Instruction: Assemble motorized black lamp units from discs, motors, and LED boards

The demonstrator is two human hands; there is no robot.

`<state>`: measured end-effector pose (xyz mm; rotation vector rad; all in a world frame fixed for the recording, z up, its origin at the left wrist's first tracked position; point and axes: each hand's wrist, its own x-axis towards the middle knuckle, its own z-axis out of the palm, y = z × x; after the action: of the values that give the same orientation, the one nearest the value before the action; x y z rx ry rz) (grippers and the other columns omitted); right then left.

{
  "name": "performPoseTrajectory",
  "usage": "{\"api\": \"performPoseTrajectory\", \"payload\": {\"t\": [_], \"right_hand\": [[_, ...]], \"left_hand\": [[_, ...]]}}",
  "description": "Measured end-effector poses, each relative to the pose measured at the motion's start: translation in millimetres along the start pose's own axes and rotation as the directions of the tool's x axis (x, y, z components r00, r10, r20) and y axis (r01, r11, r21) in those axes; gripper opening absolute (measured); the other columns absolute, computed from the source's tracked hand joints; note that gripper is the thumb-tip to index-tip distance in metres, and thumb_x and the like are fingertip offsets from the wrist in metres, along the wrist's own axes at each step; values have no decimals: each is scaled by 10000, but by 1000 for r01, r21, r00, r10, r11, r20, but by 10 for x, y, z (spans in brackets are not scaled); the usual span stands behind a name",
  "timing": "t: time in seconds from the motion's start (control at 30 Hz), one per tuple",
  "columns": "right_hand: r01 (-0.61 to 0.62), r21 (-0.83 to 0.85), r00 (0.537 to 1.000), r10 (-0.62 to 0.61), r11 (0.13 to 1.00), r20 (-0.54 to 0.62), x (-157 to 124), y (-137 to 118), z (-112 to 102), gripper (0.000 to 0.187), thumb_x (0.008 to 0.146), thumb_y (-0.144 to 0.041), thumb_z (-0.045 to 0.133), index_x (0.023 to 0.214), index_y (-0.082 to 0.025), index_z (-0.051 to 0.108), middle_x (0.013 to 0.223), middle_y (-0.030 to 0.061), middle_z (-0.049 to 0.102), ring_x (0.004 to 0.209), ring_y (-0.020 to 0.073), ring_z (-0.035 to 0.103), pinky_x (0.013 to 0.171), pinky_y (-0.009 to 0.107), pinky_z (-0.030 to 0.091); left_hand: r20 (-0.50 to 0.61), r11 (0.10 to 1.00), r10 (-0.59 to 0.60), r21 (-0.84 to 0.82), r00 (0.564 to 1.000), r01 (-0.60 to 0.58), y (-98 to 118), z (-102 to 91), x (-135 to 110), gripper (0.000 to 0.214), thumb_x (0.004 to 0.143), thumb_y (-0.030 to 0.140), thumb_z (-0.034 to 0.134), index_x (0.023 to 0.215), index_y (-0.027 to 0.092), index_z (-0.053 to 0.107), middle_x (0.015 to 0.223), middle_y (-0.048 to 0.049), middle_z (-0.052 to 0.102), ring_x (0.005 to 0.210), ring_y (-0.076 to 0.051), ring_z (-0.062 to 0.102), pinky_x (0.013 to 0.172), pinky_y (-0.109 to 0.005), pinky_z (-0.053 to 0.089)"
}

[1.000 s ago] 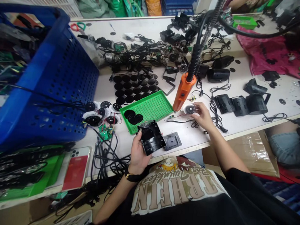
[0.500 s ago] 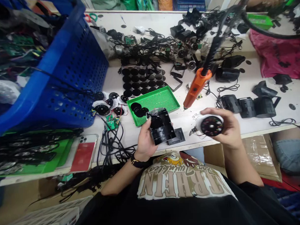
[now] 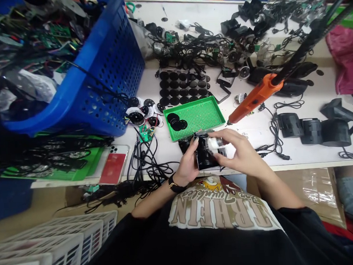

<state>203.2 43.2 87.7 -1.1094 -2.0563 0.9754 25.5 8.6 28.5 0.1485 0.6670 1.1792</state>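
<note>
Upper left of the frame there's a blue perforated crate (image 3: 113,69) stuffed with circuit boards, and right of it on the counter (image 3: 311,100) sits a green pegboard tray (image 3: 196,116) with some black discs (image 3: 176,121) on it. Just below the tray, the left hand (image 3: 187,161) grips a black plastic housing (image 3: 204,156), while the right hand (image 3: 237,149) pinches a small white-rimmed round part (image 3: 216,144) right against it. Further right, an orange electric screwdriver (image 3: 255,99) sits above the right hand, and a row of black housings (image 3: 311,131) lines up near the right edge.
</note>
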Motion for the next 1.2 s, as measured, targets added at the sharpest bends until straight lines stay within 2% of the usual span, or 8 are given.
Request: {"api": "performPoseTrajectory", "payload": {"t": [0.13,0.23,0.33,0.6,0.7,0.83,1.0,1.2], "right_hand": [[-97,376,982,151,922,-116,-92,228,-101,419,828,-370,751,1243,-326,716,1186,34,740,991,262,687,877,446,596],[-155,714,932,340,683,-123,-227,445,-104,423,809,-457,690,1182,-267,753,1060,64,759,844,256,701,756,441,627],[-176,861,899,434,477,-57,-386,613,-67,420,829,-471,584,1114,-220,763,962,88,749,749,256,690,703,481,632],[-170,936,877,481,308,1,-670,809,-51,431,821,-411,548,1142,-213,757,909,77,707,615,196,590,529,381,572],[-158,955,879,477,249,20,-708,852,-31,405,806,-391,560,1111,-212,757,917,73,704,620,195,594,522,376,574],[-152,966,881,472,209,36,-748,913,25,343,824,-382,542,1053,-219,741,901,71,698,644,203,603,550,386,586],[-103,992,865,499,73,53,-790,936,68,301,790,-347,617,1038,-226,734,839,46,691,643,195,627,546,349,577],[-100,995,820,566,-9,87,-857,900,31,284,756,-324,648,993,-203,747,866,46,704,639,183,625,560,337,579]], "left_hand": [[-29,992,101,81,994,-99,86,-17,-1,500,966,394,706,1449,338,596,1478,-17,657,1419,-285,577,1185,-475,473],[-24,999,21,41,999,-20,217,29,35,510,979,510,657,1439,296,607,1413,-69,697,1337,-322,646,1122,-526,527],[-15,996,-95,2,995,95,317,88,89,575,998,633,535,1383,220,646,1328,-138,736,1239,-378,701,1025,-594,579],[-28,994,-50,98,998,53,377,78,201,630,1015,669,426,1248,155,707,1182,-168,779,1100,-374,756,960,-597,607],[-105,991,45,132,993,-31,515,119,261,622,1028,656,414,1197,144,723,1165,-167,781,1171,-360,729,1006,-561,593],[-83,975,150,176,985,-133,742,166,358,641,1023,666,426,1235,133,713,1161,-169,775,1154,-333,728,1021,-529,581],[-93,972,143,201,985,-122,884,131,499,652,1039,653,391,1230,113,704,1080,-154,782,990,-276,759,965,-486,598],[-133,963,122,256,983,-85,927,98,684,615,1078,591,328,1134,118,717,994,-149,796,877,-254,773,861,-445,632]]}}
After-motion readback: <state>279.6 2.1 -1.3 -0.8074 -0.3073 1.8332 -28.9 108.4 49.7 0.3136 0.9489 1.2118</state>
